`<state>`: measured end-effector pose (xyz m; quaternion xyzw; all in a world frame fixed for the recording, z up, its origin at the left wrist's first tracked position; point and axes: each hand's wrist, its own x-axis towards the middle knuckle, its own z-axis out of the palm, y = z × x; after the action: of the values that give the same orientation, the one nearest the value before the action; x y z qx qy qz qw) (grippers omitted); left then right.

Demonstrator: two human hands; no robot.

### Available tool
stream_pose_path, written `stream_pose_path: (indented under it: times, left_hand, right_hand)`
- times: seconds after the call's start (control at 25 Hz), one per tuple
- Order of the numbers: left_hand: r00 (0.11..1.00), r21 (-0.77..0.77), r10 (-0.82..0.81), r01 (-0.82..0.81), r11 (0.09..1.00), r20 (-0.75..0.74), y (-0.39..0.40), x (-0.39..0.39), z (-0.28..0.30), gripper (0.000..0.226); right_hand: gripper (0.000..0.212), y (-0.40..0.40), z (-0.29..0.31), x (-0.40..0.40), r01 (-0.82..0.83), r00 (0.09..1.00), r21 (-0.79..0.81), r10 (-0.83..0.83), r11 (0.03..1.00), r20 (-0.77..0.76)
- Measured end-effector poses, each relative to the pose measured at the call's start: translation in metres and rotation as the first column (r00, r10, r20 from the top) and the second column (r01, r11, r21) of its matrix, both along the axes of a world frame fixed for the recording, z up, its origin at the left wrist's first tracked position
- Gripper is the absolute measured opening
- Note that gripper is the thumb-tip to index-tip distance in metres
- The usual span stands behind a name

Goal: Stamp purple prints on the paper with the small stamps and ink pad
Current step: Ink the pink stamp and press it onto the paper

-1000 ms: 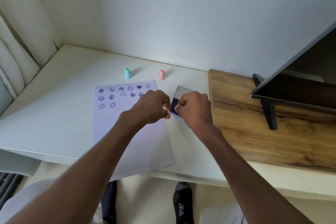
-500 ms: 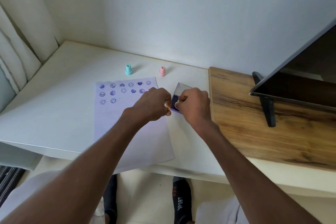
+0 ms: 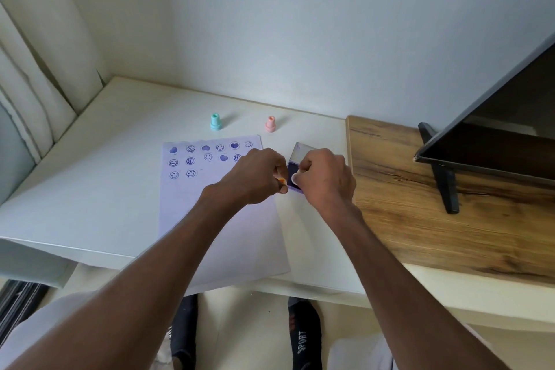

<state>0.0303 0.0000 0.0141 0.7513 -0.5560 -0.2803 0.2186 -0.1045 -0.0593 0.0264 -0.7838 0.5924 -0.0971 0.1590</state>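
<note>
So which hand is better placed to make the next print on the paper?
Left. The left hand pinches an orange stamp over the paper's edge; the right hand is at the ink pad.

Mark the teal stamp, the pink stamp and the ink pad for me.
teal stamp (image 3: 215,122), head view, on its body.
pink stamp (image 3: 270,124), head view, on its body.
ink pad (image 3: 292,172), head view, on its dark inked surface.

ink pad (image 3: 292,173) half hidden by hands, television (image 3: 495,117) cropped

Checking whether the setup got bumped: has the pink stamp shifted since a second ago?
No. The pink stamp stands past the paper's far right corner, as before; only the camera moved.
</note>
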Motion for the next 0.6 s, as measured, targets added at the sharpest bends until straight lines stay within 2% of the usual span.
stream_pose_path:
  times: [0.04, 0.08, 0.12, 0.16, 0.2, 0.24, 0.28, 0.32, 0.4, 0.48, 0.56, 0.6]
  left_hand:
    - [0.998, -0.055, 0.056, -0.057, 0.997, -0.013, -0.001, 0.002, 0.004, 0.017]
    - [0.991, -0.113, 0.128, -0.131, 0.985, -0.028, -0.001, 0.005, 0.008, 0.018]
    - [0.978, -0.161, 0.2, -0.207, 0.965, -0.058, -0.001, 0.01, 0.012, 0.019]
    - [0.959, -0.192, 0.264, -0.28, 0.941, -0.107, 0.0, 0.017, 0.015, 0.019]
    - [0.938, -0.203, 0.31, -0.338, 0.919, -0.155, 0.002, 0.023, 0.017, 0.018]
    - [0.924, -0.198, 0.339, -0.371, 0.907, -0.177, 0.003, 0.029, 0.02, 0.016]
    - [0.922, -0.176, 0.351, -0.378, 0.909, -0.166, 0.006, 0.033, 0.02, 0.015]
    - [0.931, -0.14, 0.342, -0.358, 0.923, -0.128, 0.009, 0.037, 0.021, 0.016]
    - [0.963, -0.025, 0.27, -0.27, 0.963, 0.007, 0.019, 0.042, 0.019, 0.02]
    - [0.971, 0.107, 0.208, -0.22, 0.969, 0.116, 0.03, 0.051, 0.02, 0.024]
    - [0.962, 0.197, 0.22, -0.25, 0.948, 0.162, 0.048, 0.067, 0.026, 0.03]
    - [0.954, 0.232, 0.241, -0.279, 0.932, 0.18, 0.058, 0.077, 0.03, 0.034]
  right_hand:
    - [0.022, -0.004, 0.0, -0.002, 0.086, 0.992, 0.067, -0.092, 0.994, 0.092]
    - [0.02, -0.009, 0.0, -0.005, 0.175, 0.945, 0.181, -0.217, 0.968, 0.244]
    - [0.017, -0.014, 0.002, -0.009, 0.219, 0.822, 0.37, -0.375, 0.903, 0.429]
    - [0.013, -0.02, 0.005, -0.013, 0.15, 0.618, 0.585, -0.537, 0.797, 0.574]
    - [0.009, -0.024, 0.009, -0.016, -0.039, 0.394, 0.752, -0.681, 0.658, 0.616]
    - [0.006, -0.026, 0.013, -0.019, -0.27, 0.203, 0.808, -0.789, 0.524, 0.579]
    - [0.007, -0.026, 0.016, -0.021, -0.466, 0.079, 0.774, -0.851, 0.429, 0.519]
    - [0.009, -0.026, 0.018, -0.02, -0.601, 0.013, 0.702, -0.874, 0.382, 0.486]
    - [0.014, -0.024, 0.016, -0.014, -0.724, -0.023, 0.595, -0.875, 0.349, 0.484]
    - [0.013, -0.02, 0.016, -0.005, -0.753, -0.028, 0.56, -0.868, 0.345, 0.496]
    - [0.013, -0.012, 0.019, 0.01, -0.731, 0.002, 0.585, -0.856, 0.352, 0.517]
    - [0.015, -0.007, 0.02, 0.017, -0.685, 0.048, 0.625, -0.833, 0.374, 0.551]
